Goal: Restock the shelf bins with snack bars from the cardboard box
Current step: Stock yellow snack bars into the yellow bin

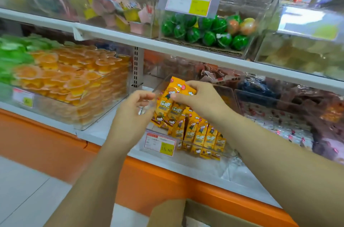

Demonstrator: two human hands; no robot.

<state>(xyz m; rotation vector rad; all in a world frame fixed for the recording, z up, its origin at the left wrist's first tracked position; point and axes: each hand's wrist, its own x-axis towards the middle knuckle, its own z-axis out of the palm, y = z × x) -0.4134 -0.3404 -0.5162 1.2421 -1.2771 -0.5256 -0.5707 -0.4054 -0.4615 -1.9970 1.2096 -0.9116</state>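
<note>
Snack bars [174,88], yellow with cartoon faces, in grip of right hand [202,101]; left hand [132,112] slack, empty.

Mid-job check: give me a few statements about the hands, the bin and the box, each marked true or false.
1. The right hand grips yellow snack bars above the clear bin. True.
2. The left hand holds a bar too. False: it holds none; its fingers are by the bin's left wall.
3. That bin sits on the upper shelf. False: it is on the lower shelf, below the green balls.
4. A price tag hangs on the bin's front. True.
5. The orange jelly cups are right of the bin. False: they are to its left.
6. The cardboard box is at the bottom of the view. True.
</note>
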